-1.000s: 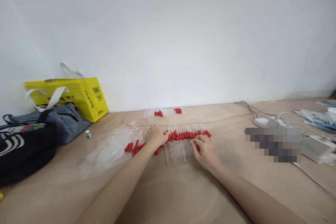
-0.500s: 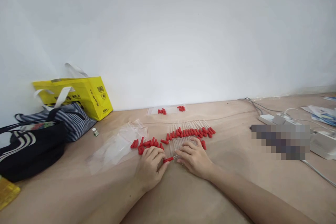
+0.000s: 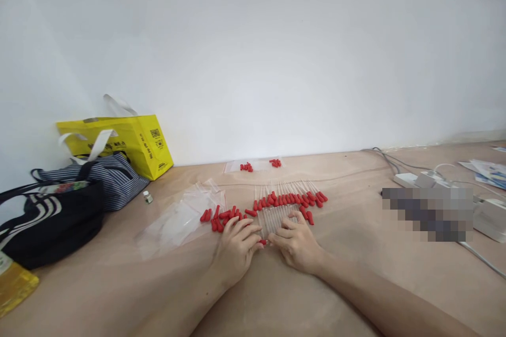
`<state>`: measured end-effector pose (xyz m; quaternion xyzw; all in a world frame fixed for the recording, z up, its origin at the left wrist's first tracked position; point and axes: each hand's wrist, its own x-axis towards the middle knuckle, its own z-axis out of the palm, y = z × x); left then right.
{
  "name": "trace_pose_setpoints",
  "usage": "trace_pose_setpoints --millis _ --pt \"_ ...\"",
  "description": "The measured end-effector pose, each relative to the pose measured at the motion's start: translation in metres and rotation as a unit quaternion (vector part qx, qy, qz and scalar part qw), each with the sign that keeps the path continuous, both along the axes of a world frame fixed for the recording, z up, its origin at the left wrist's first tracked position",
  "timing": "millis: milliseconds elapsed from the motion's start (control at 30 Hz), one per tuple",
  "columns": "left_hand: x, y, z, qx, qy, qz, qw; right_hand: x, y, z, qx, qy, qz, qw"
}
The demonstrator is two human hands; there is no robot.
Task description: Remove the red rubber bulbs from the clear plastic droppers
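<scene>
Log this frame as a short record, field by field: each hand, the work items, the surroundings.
Left hand: pinches a red bulb
Right hand: fingertips close to that bulb; grip unclear
Clear tubes: side by side, partly behind the hands
Tubes with red bulbs: row farther back
Loose red bulbs: left of the clear tubes
Clear bags: farther left
Left side: yellow bag, striped bag, black bag
Right side: white power strip, papers

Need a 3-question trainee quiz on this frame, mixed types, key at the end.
1. What is the left hand gripping?
2. Which thing partly hides the yellow bag: (a) power strip, (b) striped bag, (c) small bottle?
3. True or false: the right hand rests on the yellow bag.

Key: 1. A red bulb. 2. b. 3. False; it is at the clear tubes.
</scene>
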<state>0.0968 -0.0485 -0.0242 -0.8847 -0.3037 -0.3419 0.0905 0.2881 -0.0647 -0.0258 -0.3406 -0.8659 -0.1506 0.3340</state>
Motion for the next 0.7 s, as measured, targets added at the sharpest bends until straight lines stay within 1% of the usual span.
trace_pose_setpoints --millis 133,433,533,633,700 --pt "-0.001 -0.003 0.003 -0.013 0.016 0.009 1.000 0.002 -0.001 0.000 -0.006 0.002 0.007 1.000" --pt "0.002 -0.008 0.011 -0.017 0.021 -0.004 1.000 0.004 -0.002 -0.003 -0.022 0.005 0.008 1.000" --pt "-0.001 -0.009 0.013 -0.021 0.026 -0.008 0.999 0.007 -0.002 -0.002 -0.026 0.007 0.010 1.000" --pt "-0.010 -0.007 0.015 -0.028 0.006 0.020 0.999 0.014 -0.001 -0.002 -0.028 0.036 -0.019 0.999" --pt "-0.017 -0.004 0.015 -0.036 -0.028 0.047 0.998 0.019 0.001 -0.005 -0.045 0.060 -0.044 0.996"
